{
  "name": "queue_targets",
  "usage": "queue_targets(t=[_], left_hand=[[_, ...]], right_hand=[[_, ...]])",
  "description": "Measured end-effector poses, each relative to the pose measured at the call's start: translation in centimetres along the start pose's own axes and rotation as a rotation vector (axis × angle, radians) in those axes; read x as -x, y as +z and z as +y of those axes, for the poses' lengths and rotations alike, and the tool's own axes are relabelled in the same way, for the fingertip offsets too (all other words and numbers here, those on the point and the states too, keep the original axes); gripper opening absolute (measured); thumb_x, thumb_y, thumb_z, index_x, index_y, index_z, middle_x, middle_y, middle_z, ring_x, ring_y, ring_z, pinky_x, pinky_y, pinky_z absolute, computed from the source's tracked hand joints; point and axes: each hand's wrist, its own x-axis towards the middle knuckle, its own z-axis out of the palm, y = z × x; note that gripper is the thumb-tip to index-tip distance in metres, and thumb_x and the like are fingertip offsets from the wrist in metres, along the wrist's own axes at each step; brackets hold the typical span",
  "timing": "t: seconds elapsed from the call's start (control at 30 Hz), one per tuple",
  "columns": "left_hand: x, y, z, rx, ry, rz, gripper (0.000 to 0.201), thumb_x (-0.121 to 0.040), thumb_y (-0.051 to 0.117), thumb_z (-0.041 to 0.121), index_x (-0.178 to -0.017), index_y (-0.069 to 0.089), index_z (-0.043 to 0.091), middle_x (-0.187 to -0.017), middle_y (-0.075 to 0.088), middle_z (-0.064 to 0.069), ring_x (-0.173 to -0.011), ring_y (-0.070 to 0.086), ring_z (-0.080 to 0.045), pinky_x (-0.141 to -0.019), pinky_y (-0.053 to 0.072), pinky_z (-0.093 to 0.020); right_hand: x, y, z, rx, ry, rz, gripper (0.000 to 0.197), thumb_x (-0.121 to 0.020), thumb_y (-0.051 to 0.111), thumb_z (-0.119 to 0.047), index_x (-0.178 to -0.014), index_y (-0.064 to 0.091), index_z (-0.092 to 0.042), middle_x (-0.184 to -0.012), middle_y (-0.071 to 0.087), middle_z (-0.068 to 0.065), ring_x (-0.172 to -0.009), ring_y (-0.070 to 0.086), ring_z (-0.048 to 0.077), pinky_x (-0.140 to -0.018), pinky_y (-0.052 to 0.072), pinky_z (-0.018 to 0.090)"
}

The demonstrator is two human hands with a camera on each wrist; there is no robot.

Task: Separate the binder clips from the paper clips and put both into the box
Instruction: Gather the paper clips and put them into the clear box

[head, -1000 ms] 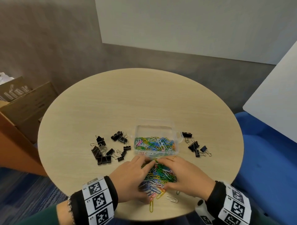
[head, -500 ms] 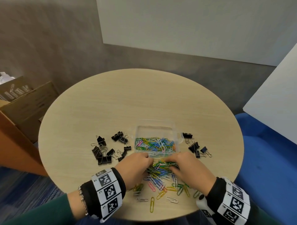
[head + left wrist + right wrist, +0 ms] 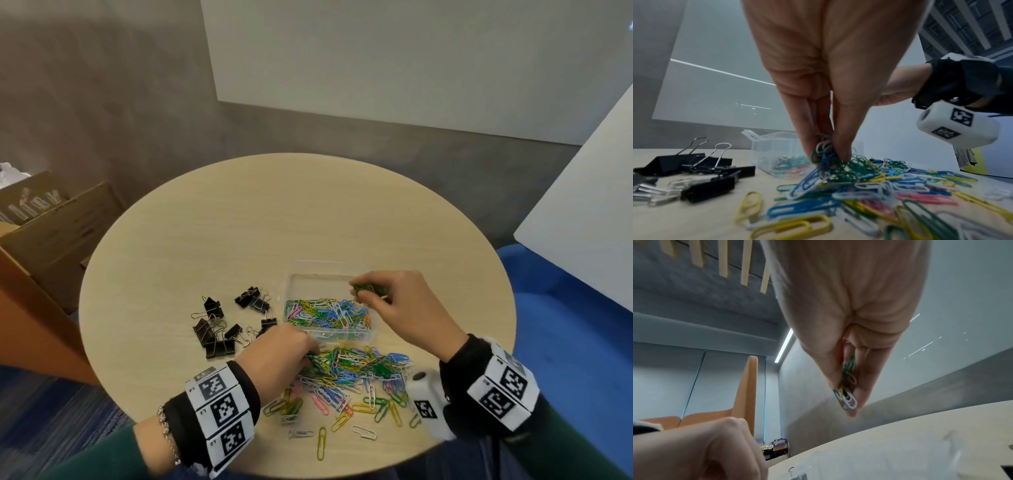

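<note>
Head view, right hand: the right hand [image 3: 400, 301] is raised over the far right corner of the clear box [image 3: 310, 274], fingertips pinched on a small bunch of paper clips [image 3: 368, 289] (mostly green).
Head view, left hand: the left hand [image 3: 277, 356] lies low on the round table [image 3: 239, 222], fingers bunched into the left end of the loose clip pile [image 3: 356, 377] just in front of the box.
Head view, binder clips: black binder clips [image 3: 226, 325] sit in a scatter left of the box, apart from the coloured clips; more clips already lie inside the box.
Head view, hidden: the left fingertips are covered by the back of the hand; the table's near edge is cut off by the wrists.
Head view, room: bare tabletop lies beyond the box.
Left wrist view: thumb and fingers [image 3: 840, 146] close on a tangle of paper clips [image 3: 826, 152] at the top of the pile; the box [image 3: 774, 146] stands just behind, binder clips [image 3: 707, 164] to the left. The foreground clips are blurred.
Right wrist view: fingertips [image 3: 861, 389] clamp several clips [image 3: 846, 395], held clear above the table [image 3: 900, 426]; the box below shows only as a faint, blurred outline.
</note>
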Motion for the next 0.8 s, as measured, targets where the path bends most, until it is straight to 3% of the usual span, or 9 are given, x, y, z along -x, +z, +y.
queue_targets(t=[0.1,0.2,0.37,0.5,0.63,0.7,0.8], left_hand=[[0.0,-0.3,0.1,0.021,0.014,0.013,0.028,-0.095,0.053,0.019,-0.121,0.064,0.020,-0.118,0.067,-0.002,-0.110,0.059,-0.019,-0.095,0.045,-0.032],[0.2,-0.6,0.0,0.065,0.013,0.043,0.027,-0.095,0.054,0.020,-0.120,0.064,0.021,-0.116,0.068,0.000,-0.107,0.061,-0.017,-0.094,0.046,-0.031],[0.2,-2.2,0.2,0.180,0.030,0.117,0.024,-0.094,0.057,0.022,-0.115,0.068,0.022,-0.111,0.071,0.004,-0.098,0.064,-0.010,-0.088,0.049,-0.023],[-1.0,-4.7,0.6,0.223,0.031,0.238,0.022,-0.092,0.059,0.020,-0.112,0.070,0.019,-0.104,0.072,0.001,-0.093,0.064,-0.013,-0.086,0.050,-0.027],[-3.6,-5.9,0.4,0.228,0.016,0.381,0.022,-0.092,0.059,0.019,-0.111,0.070,0.018,-0.105,0.072,0.001,-0.094,0.065,-0.013,-0.086,0.050,-0.023],[-4.9,-5.5,-0.1,0.191,0.002,0.318,0.024,-0.094,0.056,0.019,-0.114,0.069,0.016,-0.108,0.071,-0.001,-0.097,0.065,-0.015,-0.088,0.049,-0.024],[-5.8,-3.8,-0.9,0.112,-0.008,0.006,0.030,-0.098,0.048,0.024,-0.119,0.065,0.012,-0.115,0.069,-0.008,-0.103,0.064,-0.022,-0.093,0.050,-0.037]], right_hand=[[-0.9,0.3,0.4,0.091,-0.009,-0.088,0.028,-0.094,0.058,-0.023,-0.120,0.066,-0.020,-0.119,0.068,-0.003,-0.108,0.061,0.006,-0.087,0.038,0.004],[-0.7,0.2,1.2,0.180,0.005,-0.146,0.033,-0.096,0.054,-0.029,-0.128,0.059,-0.025,-0.140,0.053,-0.003,-0.131,0.045,0.012,-0.109,0.033,0.027],[0.4,-0.4,2.5,0.186,0.030,-0.131,0.029,-0.093,0.055,-0.035,-0.121,0.062,-0.030,-0.138,0.050,-0.004,-0.125,0.048,0.012,-0.103,0.039,0.032],[1.6,-0.5,3.0,0.194,0.041,-0.149,0.028,-0.093,0.056,-0.038,-0.118,0.063,-0.031,-0.137,0.048,-0.005,-0.124,0.047,0.010,-0.101,0.036,0.027],[2.3,-0.5,3.2,0.201,0.035,-0.172,0.027,-0.092,0.055,-0.039,-0.116,0.064,-0.031,-0.136,0.049,-0.005,-0.122,0.048,0.008,-0.099,0.036,0.025],[2.5,-0.5,3.3,0.200,0.035,-0.182,0.027,-0.092,0.055,-0.040,-0.116,0.065,-0.031,-0.135,0.049,-0.006,-0.122,0.048,0.007,-0.098,0.037,0.025],[3.0,-0.5,3.5,0.197,0.039,-0.188,0.028,-0.092,0.055,-0.040,-0.117,0.064,-0.032,-0.136,0.049,-0.007,-0.125,0.045,0.007,-0.101,0.037,0.028]])
